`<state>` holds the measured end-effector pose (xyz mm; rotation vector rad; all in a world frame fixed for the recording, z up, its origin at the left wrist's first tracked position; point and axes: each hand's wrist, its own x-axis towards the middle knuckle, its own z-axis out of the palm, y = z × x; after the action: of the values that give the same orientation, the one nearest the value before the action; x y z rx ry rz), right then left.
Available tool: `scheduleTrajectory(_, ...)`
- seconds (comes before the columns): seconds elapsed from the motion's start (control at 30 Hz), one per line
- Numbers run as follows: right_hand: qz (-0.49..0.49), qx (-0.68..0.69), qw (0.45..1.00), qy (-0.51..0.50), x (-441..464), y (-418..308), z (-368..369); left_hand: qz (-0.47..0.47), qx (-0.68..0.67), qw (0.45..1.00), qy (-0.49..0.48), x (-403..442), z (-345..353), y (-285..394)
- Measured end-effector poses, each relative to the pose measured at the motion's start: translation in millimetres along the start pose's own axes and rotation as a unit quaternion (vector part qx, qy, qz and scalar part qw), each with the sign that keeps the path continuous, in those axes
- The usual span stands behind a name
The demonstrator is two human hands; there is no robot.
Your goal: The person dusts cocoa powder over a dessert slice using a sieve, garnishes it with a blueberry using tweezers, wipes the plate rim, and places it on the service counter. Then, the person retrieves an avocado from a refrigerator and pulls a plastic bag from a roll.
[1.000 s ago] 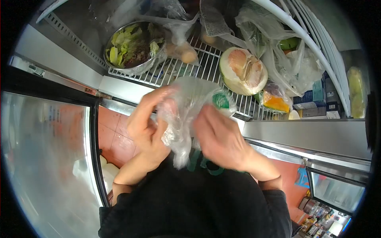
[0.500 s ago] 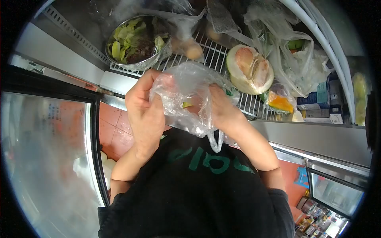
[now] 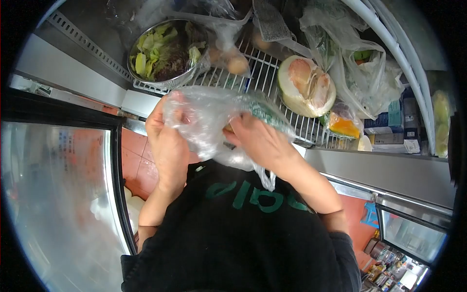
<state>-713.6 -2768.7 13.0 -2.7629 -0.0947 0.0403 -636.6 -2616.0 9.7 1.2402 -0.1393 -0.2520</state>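
A clear plastic bag (image 3: 204,117) with green print hangs in front of my chest, at the edge of a fridge's wire shelf. The bag's left side is bunched in my left hand (image 3: 168,151), thumb and fingers closed on the film. My right hand (image 3: 260,143) reaches into the mouth of the bag with its fingers curled together. A small yellowish edge shows at those fingertips, but blur and film hide what it is. One loose handle of the bag dangles below my right wrist.
On the wire shelf (image 3: 265,68) stand a metal bowl of lettuce (image 3: 163,53), bagged eggs (image 3: 237,64), a cut pomelo (image 3: 306,87), a wrapped pumpkin piece (image 3: 344,125) and a filled plastic bag (image 3: 360,82). Boxes (image 3: 394,126) sit at right. An open glass door (image 3: 58,194) is at left.
My left hand has shifted left and stretched the bag that way. My right hand has moved left over the bag's mouth, its fingers deeper in, and the yellow-green bit is now mostly covered.
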Motion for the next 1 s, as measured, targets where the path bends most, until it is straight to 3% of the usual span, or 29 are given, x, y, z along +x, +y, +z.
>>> scheduleTrajectory(0.13, -0.014, 0.150, 0.973, 0.176, -23, -26, -34, -0.055, -0.046, 0.997, 0.016, -4, 6, 6)
scheduleTrajectory(0.17, -0.013, 0.198, 0.968, 0.155, -31, -17, -39, -0.061, -0.067, 0.996, 0.025, -4, 8, 5)
scheduleTrajectory(0.2, 0.047, 0.327, 0.935, 0.127, -39, -9, -38, -0.067, -0.077, 0.994, 0.026, -5, 9, 5)
scheduleTrajectory(0.27, 0.191, 0.600, 0.773, 0.085, -54, 3, -48, -0.103, -0.075, 0.992, 0.007, -8, 11, 7)
scheduleTrajectory(0.33, 0.177, 0.704, 0.669, 0.157, -62, 10, -43, -0.134, -0.064, 0.989, -0.023, -15, 11, 15)
scheduleTrajectory(0.4, 0.182, 0.735, 0.614, 0.223, -77, 13, -34, -0.078, -0.042, 0.953, -0.289, -23, 4, 32)
scheduleTrajectory(0.43, 0.181, 0.754, 0.591, 0.221, -87, 18, -28, 0.074, 0.020, 0.859, -0.506, 8, -24, 6)
scheduleTrajectory(0.47, 0.179, 0.760, 0.582, 0.226, -93, 18, -27, 0.072, 0.024, 0.858, -0.508, 16, -32, -4)
scheduleTrajectory(0.53, 0.195, 0.753, 0.580, 0.244, -101, 17, -22, 0.106, 0.005, 0.941, -0.321, 23, -43, -16)
scheduleTrajectory(0.57, 0.197, 0.746, 0.583, 0.254, -102, 14, -23, 0.131, 0.193, 0.905, -0.357, 28, -53, -28)
scheduleTrajectory(0.6, 0.196, 0.747, 0.581, 0.259, -104, 12, -25, 0.226, 0.276, 0.854, -0.378, 24, -54, -54)
scheduleTrajectory(0.77, 0.143, 0.682, 0.644, 0.316, -122, -2, -30, 0.363, 0.352, 0.795, -0.336, 2, 32, -76)
scheduleTrajectory(0.83, 0.143, 0.654, 0.676, 0.308, -137, -4, -33, 0.295, 0.399, 0.792, -0.357, 0, 53, -67)
scheduleTrajectory(0.97, 0.127, 0.681, 0.651, 0.308, -179, -8, -38, 0.310, 0.358, 0.747, -0.467, -13, 82, -65)
scheduleTrajectory(1.0, 0.125, 0.674, 0.650, 0.327, -191, -8, -36, 0.325, 0.390, 0.714, -0.482, -16, 81, -72)
